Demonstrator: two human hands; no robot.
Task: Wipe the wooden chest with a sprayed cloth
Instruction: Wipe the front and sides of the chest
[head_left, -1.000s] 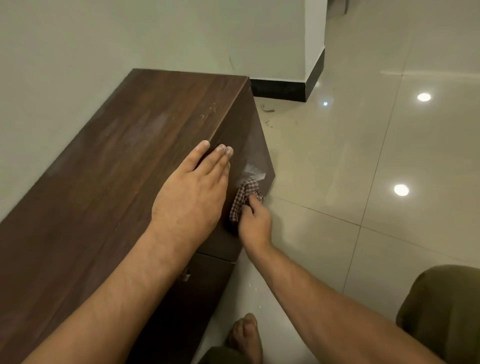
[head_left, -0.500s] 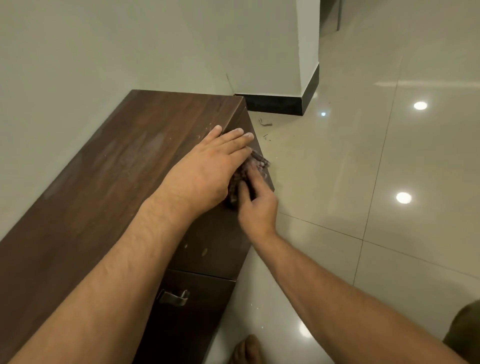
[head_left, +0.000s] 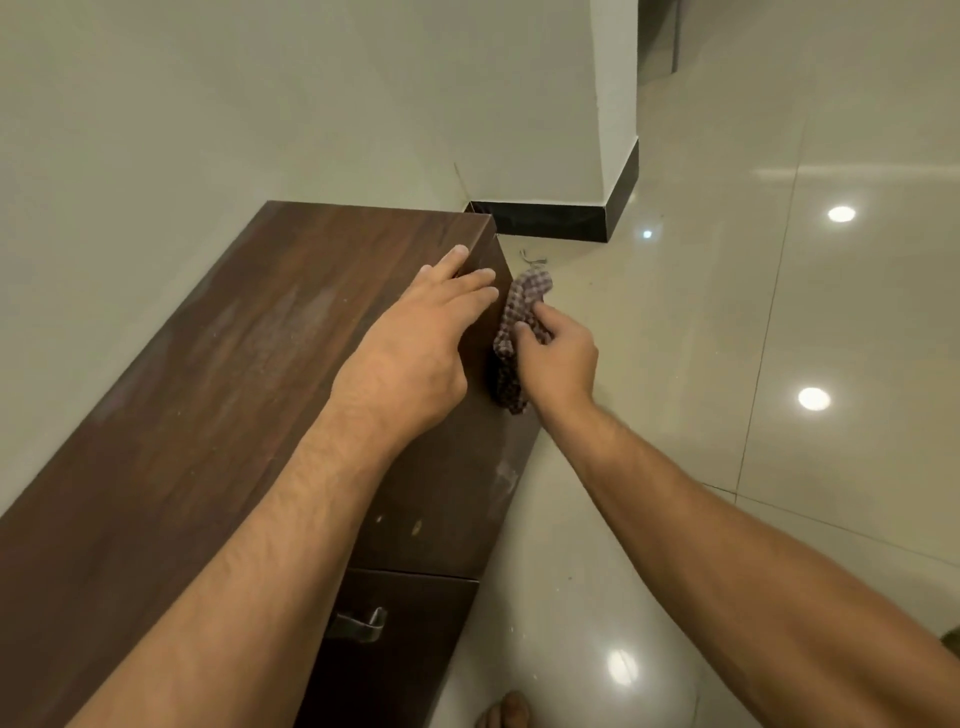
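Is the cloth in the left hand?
No, the right hand grips the cloth at the chest's front, while the left hand rests flat on its top.

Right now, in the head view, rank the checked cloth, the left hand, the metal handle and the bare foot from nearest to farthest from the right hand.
1. checked cloth: in the right hand grip.
2. left hand: just left, on the chest top edge.
3. metal handle: lower on the chest front.
4. bare foot: on the floor, bottom edge.
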